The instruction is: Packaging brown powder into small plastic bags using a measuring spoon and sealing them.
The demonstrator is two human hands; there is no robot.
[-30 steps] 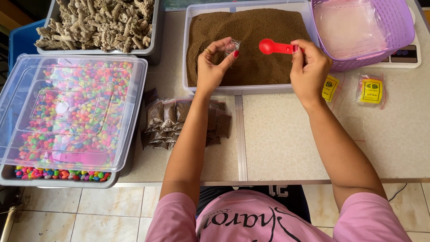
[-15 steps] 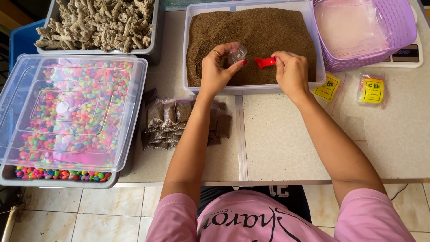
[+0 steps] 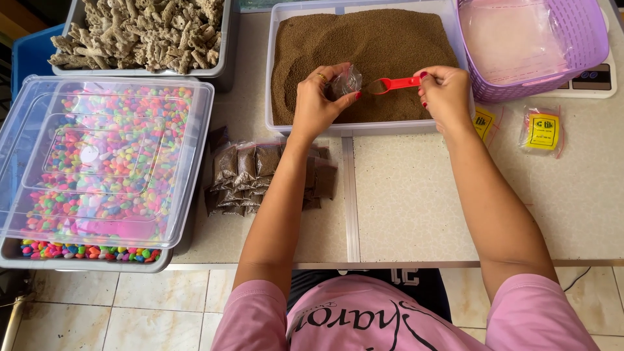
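Observation:
My left hand (image 3: 322, 101) pinches a small clear plastic bag (image 3: 346, 80) open over a clear tub (image 3: 273, 71) of fine brown granules. A red plastic scoop (image 3: 393, 84) is held in my right hand (image 3: 445, 91), its bowl end tipped against the bag's mouth. Both hands hover above the near half of the tub. A pile of filled small brown bags (image 3: 260, 172) lies on the table just below my left forearm.
At the left stands a bin of coloured pebbles under a clear lid (image 3: 104, 156). A tray of pale coral pieces (image 3: 146, 32) is behind it. A purple basket (image 3: 533, 45) sits on a scale (image 3: 588, 81); two yellow-labelled packets (image 3: 543, 130) lie nearby.
My right hand brought the red scoop leftward from beside the basket to the mouth of the bag. My left hand stayed over the tub with the bag.

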